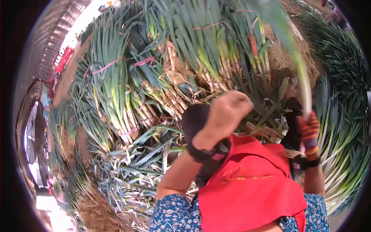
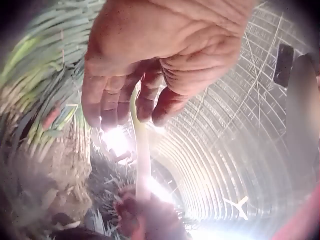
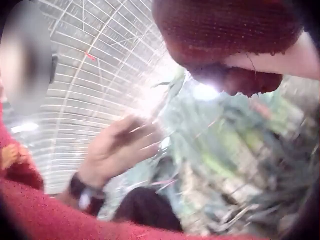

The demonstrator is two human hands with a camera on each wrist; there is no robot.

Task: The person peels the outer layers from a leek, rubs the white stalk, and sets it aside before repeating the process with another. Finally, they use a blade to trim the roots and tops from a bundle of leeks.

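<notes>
One leek [image 1: 303,77] stands upright, its white end in my right hand [image 1: 309,133], which wears a striped knitted glove and grips it. The leek's green top blurs toward the upper edge of the head view. My bare left hand [image 1: 228,116] is raised over my lap, to the left of the leek. In the left wrist view its fingers [image 2: 111,100] hang loosely bent, and the pale leek stalk [image 2: 143,165] rises behind them, partly hidden. From the right wrist, the left hand [image 3: 122,150] looks blurred, with the glove [image 3: 230,35] close above.
Bundles of leeks [image 1: 116,92] tied with pink bands lie ahead and to the left. Loose leeks [image 1: 340,143] spread along my right side. Stripped leaves [image 1: 135,178] litter the ground at left. A red apron [image 1: 251,189] covers my lap. A ribbed roof [image 2: 220,145] arches overhead.
</notes>
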